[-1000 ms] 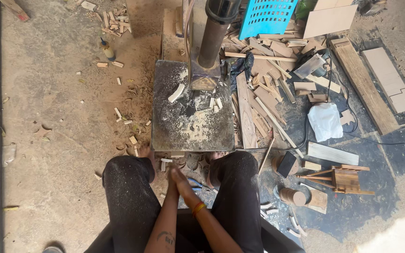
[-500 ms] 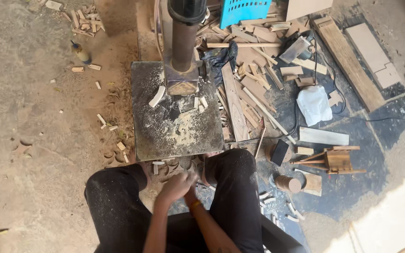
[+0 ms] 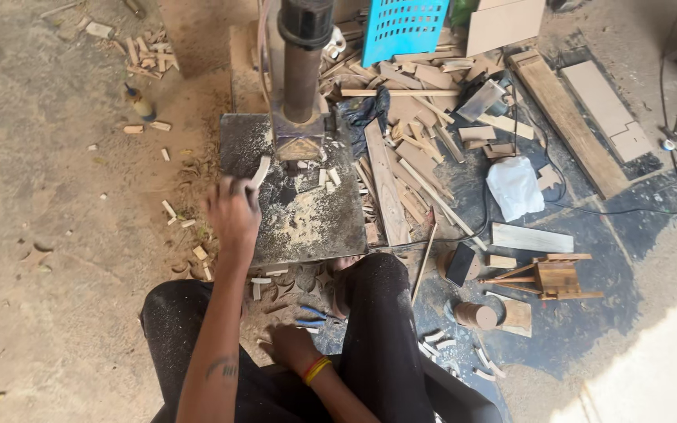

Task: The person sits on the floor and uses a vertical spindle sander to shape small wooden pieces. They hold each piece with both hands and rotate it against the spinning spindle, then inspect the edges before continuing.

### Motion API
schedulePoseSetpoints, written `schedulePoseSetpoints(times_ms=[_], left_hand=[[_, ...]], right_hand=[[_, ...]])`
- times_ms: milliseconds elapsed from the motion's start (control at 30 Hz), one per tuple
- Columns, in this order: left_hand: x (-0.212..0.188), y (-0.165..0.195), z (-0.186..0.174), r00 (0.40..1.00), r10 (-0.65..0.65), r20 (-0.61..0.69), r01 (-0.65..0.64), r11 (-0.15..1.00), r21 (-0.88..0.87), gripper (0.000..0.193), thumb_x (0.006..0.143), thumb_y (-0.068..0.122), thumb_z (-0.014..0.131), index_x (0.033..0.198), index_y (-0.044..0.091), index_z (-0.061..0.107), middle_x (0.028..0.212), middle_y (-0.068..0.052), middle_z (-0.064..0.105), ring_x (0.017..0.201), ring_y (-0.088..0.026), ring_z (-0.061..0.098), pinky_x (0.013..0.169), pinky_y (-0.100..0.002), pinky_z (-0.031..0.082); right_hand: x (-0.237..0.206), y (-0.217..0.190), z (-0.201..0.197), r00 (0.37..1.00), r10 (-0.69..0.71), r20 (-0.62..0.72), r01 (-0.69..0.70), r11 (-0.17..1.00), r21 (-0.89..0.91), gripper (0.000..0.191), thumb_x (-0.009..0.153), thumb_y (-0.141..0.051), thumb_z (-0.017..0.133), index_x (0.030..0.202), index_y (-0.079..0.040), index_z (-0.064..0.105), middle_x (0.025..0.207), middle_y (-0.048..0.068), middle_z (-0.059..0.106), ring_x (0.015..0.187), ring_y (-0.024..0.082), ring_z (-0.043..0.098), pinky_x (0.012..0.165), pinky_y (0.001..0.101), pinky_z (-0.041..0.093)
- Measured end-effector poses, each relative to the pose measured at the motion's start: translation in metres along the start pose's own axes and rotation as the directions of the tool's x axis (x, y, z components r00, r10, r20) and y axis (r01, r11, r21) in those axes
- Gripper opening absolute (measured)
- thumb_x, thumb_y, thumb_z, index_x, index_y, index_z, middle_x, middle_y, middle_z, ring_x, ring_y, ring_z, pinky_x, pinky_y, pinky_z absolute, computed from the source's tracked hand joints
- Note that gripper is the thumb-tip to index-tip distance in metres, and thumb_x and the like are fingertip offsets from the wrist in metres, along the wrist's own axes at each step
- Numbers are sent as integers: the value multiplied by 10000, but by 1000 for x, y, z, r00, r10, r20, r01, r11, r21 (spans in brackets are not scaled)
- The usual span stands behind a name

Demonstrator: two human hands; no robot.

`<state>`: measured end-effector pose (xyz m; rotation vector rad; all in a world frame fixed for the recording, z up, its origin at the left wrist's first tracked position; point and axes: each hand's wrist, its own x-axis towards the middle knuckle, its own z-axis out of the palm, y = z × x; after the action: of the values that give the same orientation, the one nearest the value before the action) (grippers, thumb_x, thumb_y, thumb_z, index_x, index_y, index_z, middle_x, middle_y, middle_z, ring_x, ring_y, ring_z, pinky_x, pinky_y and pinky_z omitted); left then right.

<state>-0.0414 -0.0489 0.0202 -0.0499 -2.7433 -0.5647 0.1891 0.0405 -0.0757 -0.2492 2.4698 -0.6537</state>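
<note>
left hand (image 3: 231, 213) grasps curved strip (image 3: 260, 171), centre-left on plate (image 3: 307, 227) | right hand (image 3: 291, 345) low centre, grip unclear | we'd lift the strip clear of the post (image 3: 302, 70), thumb firm

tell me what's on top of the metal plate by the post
Sawdust, small wood offcuts and the left hand holding a curved wood piece. The plate under the hand is hidden.

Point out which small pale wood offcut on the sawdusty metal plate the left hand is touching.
The curved offcut at the plate's upper left, at the left hand's fingertips. The other small offcuts lie untouched further right.
</note>
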Motion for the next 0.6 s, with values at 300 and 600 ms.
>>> schedulePoseSetpoints(times_ms=[300, 600], left_hand=[[-163, 11, -48, 937, 181, -299, -304, 844, -443, 170, 950, 213, 696, 1114, 173, 672, 1029, -6, 702, 1029, -221, 656, 1152, -675, 290], [-163, 18, -37, 999, 21, -44, -44, 769, -638, 193, 1005, 141, 609, 1160, 95, 714, 1054, -81, 728, 873, -220, 655, 767, -414, 516]], right_hand=[[-32, 4, -123, 922, 277, -270, 195, 271, 943, 287, 971, -325, 576, 1184, -133, 590, 833, 29, 712, 592, 91, 674, 434, 229, 523], [-26, 73, -251, 835, -220, -505, -84, 855, -512, 390, 1050, -478, 546, 1087, -130, 718, 863, 98, 680, 684, 272, 675, 483, 404, 538]])
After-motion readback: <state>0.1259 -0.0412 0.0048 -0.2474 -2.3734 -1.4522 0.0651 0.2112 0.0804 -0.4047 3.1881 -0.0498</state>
